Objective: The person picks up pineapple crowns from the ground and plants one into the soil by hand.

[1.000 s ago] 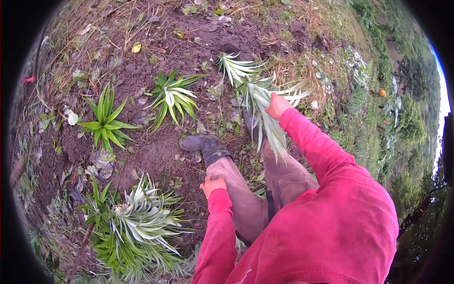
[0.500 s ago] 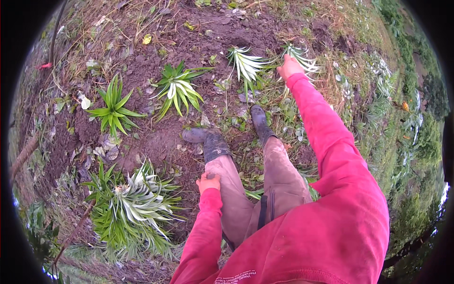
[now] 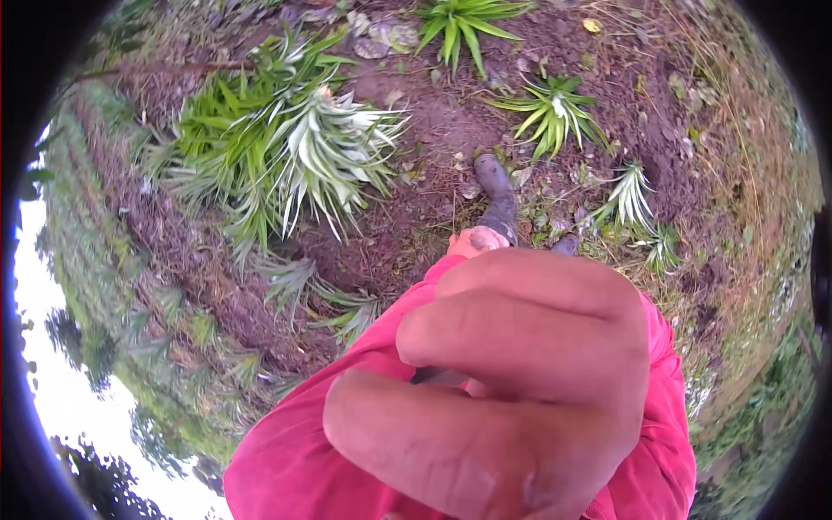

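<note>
Close up and large, my right hand covers the middle of the view. Its fingers are curled in, and I see nothing in them. Beyond it, my left hand rests against my trouser leg at the knee, its fingers partly hidden. Past my boot lie a green spiky-leaved plant, a paler one and a smaller spiky one, all on the soil. My right hand touches none of them.
To the left, a large heap of spiky-leaved plants lies on the ground. A bright green plant is at the top. Rows of similar plants run along the left. A thin stick extends toward the heap.
My right hand has left the far-right plant and risen close before the view. The view has swung left, so the plants and heap appear shifted right and up. My left hand stays at my knee.
</note>
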A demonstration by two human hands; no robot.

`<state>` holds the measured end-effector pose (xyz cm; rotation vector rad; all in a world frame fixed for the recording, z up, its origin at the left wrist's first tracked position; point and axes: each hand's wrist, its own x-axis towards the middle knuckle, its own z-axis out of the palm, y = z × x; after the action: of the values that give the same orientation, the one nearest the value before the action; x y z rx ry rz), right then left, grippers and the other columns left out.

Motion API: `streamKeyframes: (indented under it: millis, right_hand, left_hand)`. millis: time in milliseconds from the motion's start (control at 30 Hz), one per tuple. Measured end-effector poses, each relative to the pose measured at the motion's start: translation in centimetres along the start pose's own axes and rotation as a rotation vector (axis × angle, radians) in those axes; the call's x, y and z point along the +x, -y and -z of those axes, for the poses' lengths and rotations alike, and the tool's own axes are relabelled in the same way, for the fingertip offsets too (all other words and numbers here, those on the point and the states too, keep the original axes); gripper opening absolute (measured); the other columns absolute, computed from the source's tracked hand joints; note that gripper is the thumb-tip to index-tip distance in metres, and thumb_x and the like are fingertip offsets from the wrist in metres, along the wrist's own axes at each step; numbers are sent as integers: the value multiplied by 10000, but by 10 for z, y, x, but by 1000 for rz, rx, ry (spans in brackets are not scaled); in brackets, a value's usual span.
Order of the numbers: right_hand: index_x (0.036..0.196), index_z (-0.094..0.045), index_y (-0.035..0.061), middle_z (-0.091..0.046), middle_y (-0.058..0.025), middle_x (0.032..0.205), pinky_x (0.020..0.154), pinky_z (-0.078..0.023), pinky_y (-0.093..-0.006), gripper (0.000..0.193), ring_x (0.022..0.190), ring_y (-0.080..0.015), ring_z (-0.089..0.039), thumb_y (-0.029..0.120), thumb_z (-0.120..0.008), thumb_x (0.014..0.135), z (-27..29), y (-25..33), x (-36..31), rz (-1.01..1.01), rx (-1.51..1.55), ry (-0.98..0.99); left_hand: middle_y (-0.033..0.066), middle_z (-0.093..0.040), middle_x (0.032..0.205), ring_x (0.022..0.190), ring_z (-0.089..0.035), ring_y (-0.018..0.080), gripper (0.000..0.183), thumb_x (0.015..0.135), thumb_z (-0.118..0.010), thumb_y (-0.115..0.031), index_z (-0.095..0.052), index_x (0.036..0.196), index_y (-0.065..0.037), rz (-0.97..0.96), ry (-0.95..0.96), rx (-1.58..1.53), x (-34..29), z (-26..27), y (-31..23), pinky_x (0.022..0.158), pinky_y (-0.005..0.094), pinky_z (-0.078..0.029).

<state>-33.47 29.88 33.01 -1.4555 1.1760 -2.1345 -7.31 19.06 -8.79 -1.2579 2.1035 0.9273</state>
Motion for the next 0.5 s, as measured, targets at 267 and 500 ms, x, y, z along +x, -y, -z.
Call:
streamKeyframes:
  millis: [267,500]
  right_hand:
    - [954,-545,13,-567,-90,784,534,-467,-326,213,608,-226,-567,-28,-551,745,-26,-40,46,-21,96,136]
    - [968,-529,20,-570,-97,795,563,-476,-325,193,637,-239,-585,4,-556,778,-21,-85,78,-77,9,111]
  left_hand:
    - [101,-566,958,891,-562,214,409,720,-751,-180,-592,1070,-40,-322,-758,-109,-2,247,-66,816,321,-462]
    - [211,-543,1173,1100,-520,348,638,658,-730,-428,-585,1106,2,342,-807,418,171,404,11,945,386,-415]
